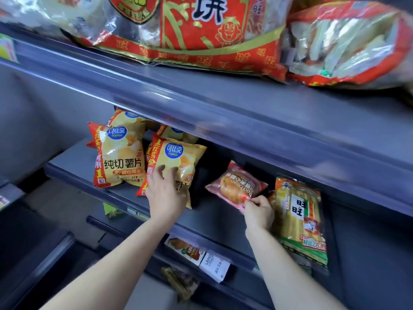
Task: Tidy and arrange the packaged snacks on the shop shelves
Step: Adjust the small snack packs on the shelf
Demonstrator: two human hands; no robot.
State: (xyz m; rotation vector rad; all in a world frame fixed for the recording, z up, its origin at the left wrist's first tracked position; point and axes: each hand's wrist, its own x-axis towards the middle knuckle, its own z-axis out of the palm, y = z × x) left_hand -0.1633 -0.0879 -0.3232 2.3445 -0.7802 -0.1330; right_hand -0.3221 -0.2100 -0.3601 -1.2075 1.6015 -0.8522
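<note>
On the middle grey shelf (201, 222) stand several yellow potato-chip bags. My left hand (165, 193) lies with spread fingers on the front of the right-hand chip bag (178, 157), which leans upright. Left of it stands another chip bag (120, 157), with more behind. My right hand (259, 212) pinches the lower edge of a pink bread packet (234, 186), which is tilted and held just off the shelf. To the right leans a green-and-yellow rice-cracker pack (297, 220), partly behind my right wrist.
The upper shelf (223, 104) juts out overhead and carries large red rice-cracker bags (190, 36) and another to the right (348, 48). Below, a lower shelf holds small boxes (201, 258) and a dark packet (181, 283). A dark gap lies between chip bag and bread packet.
</note>
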